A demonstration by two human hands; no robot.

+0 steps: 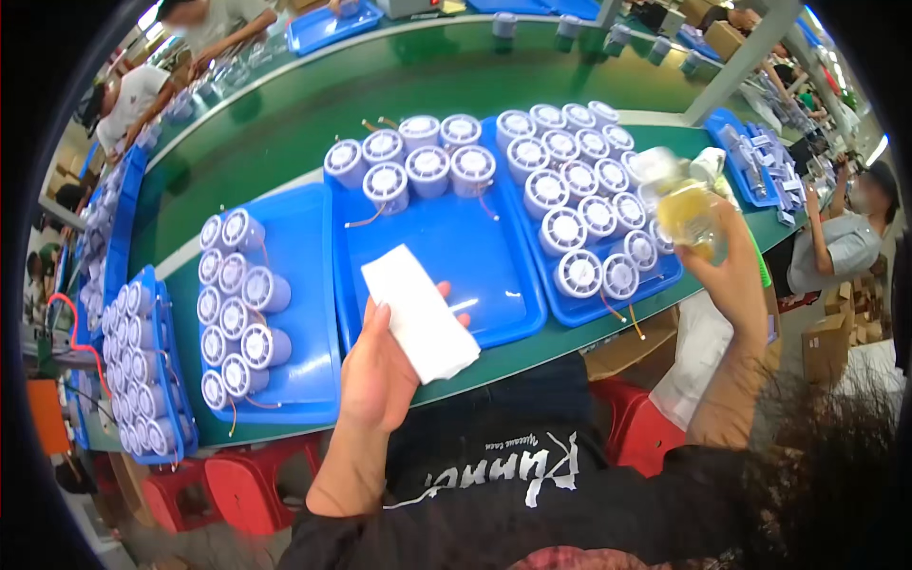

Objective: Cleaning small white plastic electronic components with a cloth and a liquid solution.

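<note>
My left hand (377, 377) is closed around a folded white cloth or paper wipe (420, 313), held above the middle blue tray (427, 256). Raised over the right end of the bench, my right hand (733, 271) grips a clear bottle (691, 217) with yellowish liquid in it. The bottle is blurred and its upper end looks whitish. Just left of it, a blue tray (560, 313) is filled with rows of light purple round motor-like units (562, 228). Several such units (427, 171) stand at the far end of the middle tray, thin wires trailing from some.
A blue tray (309, 285) at the left holds more units along its left side. Farther left stands another loaded tray (190, 427). Beyond runs a green conveyor belt (313, 123). Red stools (249, 489) sit under the bench. Co-workers (845, 242) are at the sides.
</note>
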